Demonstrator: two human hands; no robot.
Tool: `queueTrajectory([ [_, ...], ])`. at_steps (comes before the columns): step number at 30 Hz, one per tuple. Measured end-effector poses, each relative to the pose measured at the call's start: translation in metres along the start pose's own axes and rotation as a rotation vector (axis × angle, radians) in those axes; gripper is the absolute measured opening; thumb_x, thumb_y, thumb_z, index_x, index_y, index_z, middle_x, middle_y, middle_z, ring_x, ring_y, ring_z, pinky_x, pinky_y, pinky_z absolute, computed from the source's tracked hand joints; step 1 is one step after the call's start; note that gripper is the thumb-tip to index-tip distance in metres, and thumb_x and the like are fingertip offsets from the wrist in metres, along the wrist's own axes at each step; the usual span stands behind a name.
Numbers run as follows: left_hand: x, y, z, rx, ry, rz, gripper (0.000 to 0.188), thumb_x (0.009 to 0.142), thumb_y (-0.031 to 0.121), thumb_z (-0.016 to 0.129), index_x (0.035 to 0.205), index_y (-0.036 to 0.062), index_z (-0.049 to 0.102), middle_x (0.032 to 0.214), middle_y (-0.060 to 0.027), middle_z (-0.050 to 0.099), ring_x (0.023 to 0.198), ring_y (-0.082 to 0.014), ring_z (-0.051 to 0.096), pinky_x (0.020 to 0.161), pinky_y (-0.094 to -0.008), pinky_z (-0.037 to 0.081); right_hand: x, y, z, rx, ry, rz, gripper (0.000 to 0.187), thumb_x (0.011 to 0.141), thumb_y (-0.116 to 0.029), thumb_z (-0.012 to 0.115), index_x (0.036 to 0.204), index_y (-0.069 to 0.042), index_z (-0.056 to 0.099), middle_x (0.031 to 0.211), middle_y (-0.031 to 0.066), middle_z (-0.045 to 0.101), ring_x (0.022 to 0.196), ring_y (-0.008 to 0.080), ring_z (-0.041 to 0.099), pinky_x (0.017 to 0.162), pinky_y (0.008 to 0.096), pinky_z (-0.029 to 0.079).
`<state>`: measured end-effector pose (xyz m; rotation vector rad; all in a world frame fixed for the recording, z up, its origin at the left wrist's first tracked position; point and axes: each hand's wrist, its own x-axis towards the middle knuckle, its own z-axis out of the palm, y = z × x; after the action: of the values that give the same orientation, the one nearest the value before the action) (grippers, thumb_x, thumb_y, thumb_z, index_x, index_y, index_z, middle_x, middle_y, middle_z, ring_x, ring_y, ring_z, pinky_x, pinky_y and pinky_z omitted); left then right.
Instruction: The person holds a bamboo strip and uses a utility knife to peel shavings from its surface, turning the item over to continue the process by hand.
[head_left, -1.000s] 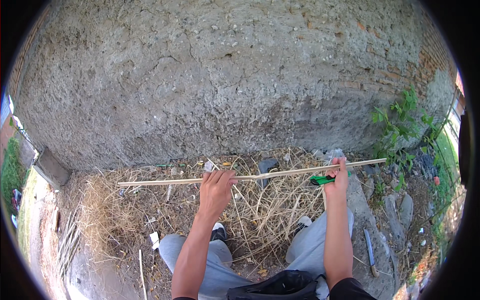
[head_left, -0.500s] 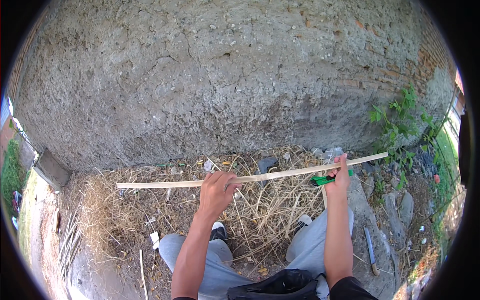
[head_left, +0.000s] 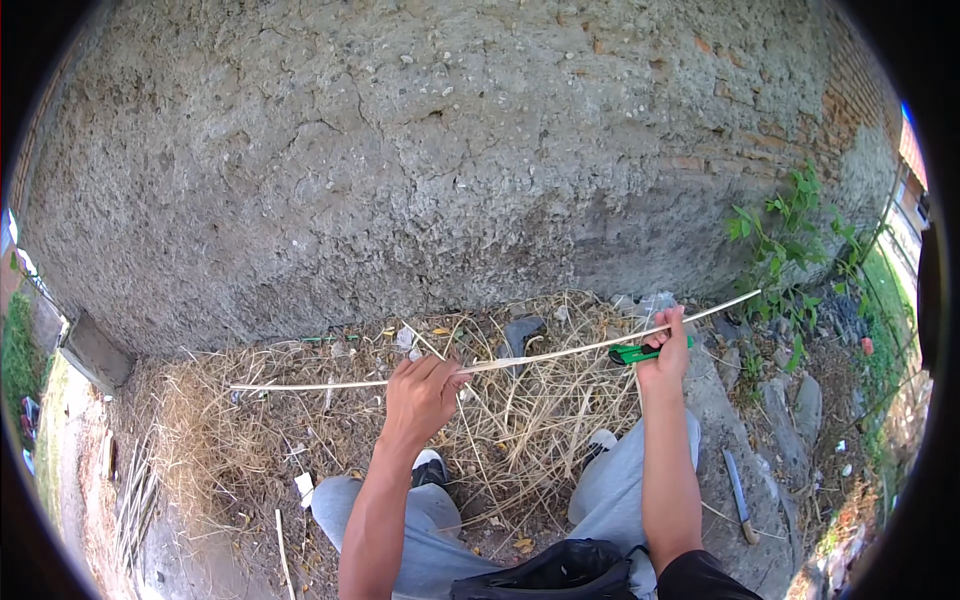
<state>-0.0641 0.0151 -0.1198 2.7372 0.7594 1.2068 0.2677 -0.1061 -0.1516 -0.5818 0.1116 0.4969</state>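
One big rough plastered wall [head_left: 450, 150] at the far side, one heap of dry straw [head_left: 330, 420] below it. One long thin stick [head_left: 520, 360] runs across, left hand [head_left: 420, 395] closed around its middle, right hand [head_left: 668, 355] closed on it plus one green-handled knife [head_left: 640, 352]; one more blade [head_left: 740, 495] lies near right.

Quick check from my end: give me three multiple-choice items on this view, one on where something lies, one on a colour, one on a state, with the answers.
1. Where does the big knife lie?
A. on the ground right of the right leg
B. in the left hand
C. against the wall

2. What colour is the cutter?
A. red
B. green
C. yellow

3. How is the long thin stick held?
A. by one hand
B. by both hands
C. lying loose on the straw

Answers: 1 A, it rests on bare dirt there. 2 B, its green handle shows at the right hand. 3 B, the left hand and the right hand both grip it.
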Motion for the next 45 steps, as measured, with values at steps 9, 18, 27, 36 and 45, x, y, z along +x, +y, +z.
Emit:
queueTrajectory([
  [9, -0.002, 0.005, -0.003, -0.059, -0.173, -0.088, 0.027, 0.072, 0.023, 0.076, 0.087, 0.0033, 0.066, 0.081, -0.0096, 0.066, 0.076, -0.0283, 0.063, 0.071, -0.04, 0.048, -0.012, 0.005, 0.006, -0.045, -0.072, -0.035, 0.035, 0.099, -0.032, 0.05, 0.113, 0.0, 0.054, 0.087, 0.0043, 0.057, 0.056, 0.0039, 0.039, 0.047, 0.0183, 0.036],
  [18, 0.005, 0.017, -0.006, 0.239, -0.088, 0.08, 0.03, 0.071, 0.028, 0.076, 0.083, 0.0038, 0.063, 0.087, -0.0092, 0.063, 0.086, -0.0279, 0.057, 0.081, -0.0414, 0.041, -0.013, 0.006, 0.007, -0.018, -0.129, 0.037, 0.037, 0.099, -0.033, 0.048, 0.112, 0.001, 0.056, 0.089, 0.0068, 0.057, 0.058, 0.0036, 0.04, 0.048, 0.0182, 0.037],
  [27, -0.008, 0.053, -0.054, 0.081, -0.66, -0.272, 0.039, 0.086, 0.038, 0.065, 0.086, 0.0001, 0.057, 0.07, -0.0167, 0.063, 0.066, -0.0408, 0.063, 0.054, -0.0495, 0.043, -0.018, 0.013, 0.033, -0.068, -0.268, 0.132, 0.033, 0.098, -0.031, 0.052, 0.102, 0.001, 0.059, 0.08, 0.0056, 0.06, 0.055, 0.0027, 0.039, 0.046, 0.0179, 0.034],
  [36, -0.052, 0.082, -0.044, -0.801, -0.836, -1.006, 0.049, 0.101, 0.045, 0.037, 0.083, 0.0026, 0.054, 0.06, 0.0019, 0.046, 0.052, -0.0051, 0.042, 0.047, -0.0228, 0.037, -0.037, 0.02, 0.046, -0.389, -0.481, 0.177, 0.035, 0.09, -0.026, 0.063, 0.11, 0.002, 0.06, 0.091, 0.0087, 0.066, 0.054, 0.0049, 0.043, 0.048, 0.0213, 0.036],
  [45, -0.063, 0.08, -0.009, -0.726, -0.459, -0.909, 0.045, 0.103, 0.036, 0.038, 0.082, 0.0007, 0.056, 0.06, -0.0001, 0.048, 0.056, -0.0077, 0.044, 0.053, -0.0257, 0.039, -0.106, 0.054, 0.002, -1.423, -0.907, -0.517, 0.014, 0.082, -0.012, 0.06, 0.088, 0.001, 0.063, 0.079, 0.0242, 0.064, 0.066, 0.0389, 0.063, 0.059, 0.0441, 0.049],
])
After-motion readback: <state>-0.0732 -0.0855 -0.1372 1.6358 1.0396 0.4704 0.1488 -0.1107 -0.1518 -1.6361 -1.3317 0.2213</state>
